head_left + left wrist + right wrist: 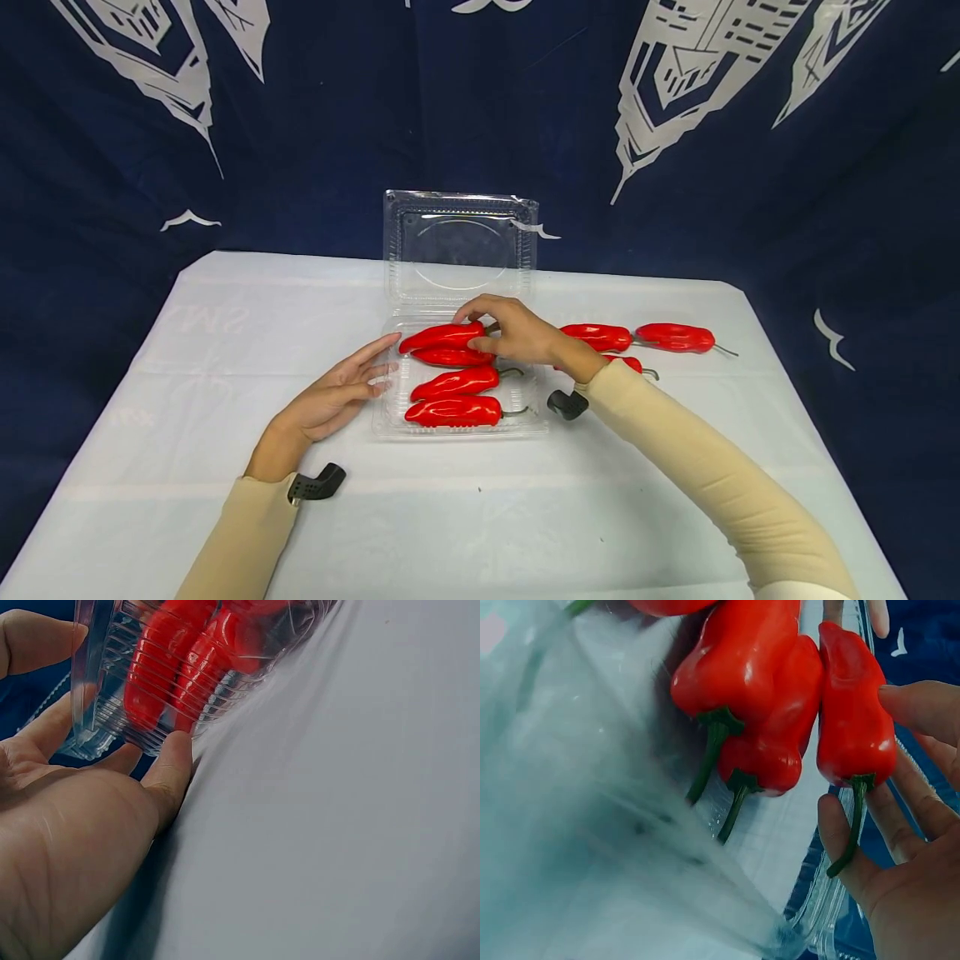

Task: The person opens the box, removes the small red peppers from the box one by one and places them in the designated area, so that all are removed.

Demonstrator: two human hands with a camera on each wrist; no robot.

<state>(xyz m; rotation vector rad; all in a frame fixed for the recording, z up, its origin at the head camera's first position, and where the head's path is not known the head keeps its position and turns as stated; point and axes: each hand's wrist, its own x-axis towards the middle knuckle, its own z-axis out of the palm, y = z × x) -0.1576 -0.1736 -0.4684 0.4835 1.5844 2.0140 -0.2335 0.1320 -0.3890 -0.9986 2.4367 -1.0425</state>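
Both my hands work at the clear plastic box [461, 434]: my left hand [330, 402] has its fingers spread, fingertips and thumb touching the box's left side, while my right hand [519, 333] arches loosely over the stem end of the farthest red pepper [435, 337]. One fingertip touches it; I can't tell whether I grip it. Three other peppers [453, 411] lie nearer me in the box. Its lid [450, 246] stands open behind, and three loose peppers [678, 337] lie right on the white counter [420, 533].
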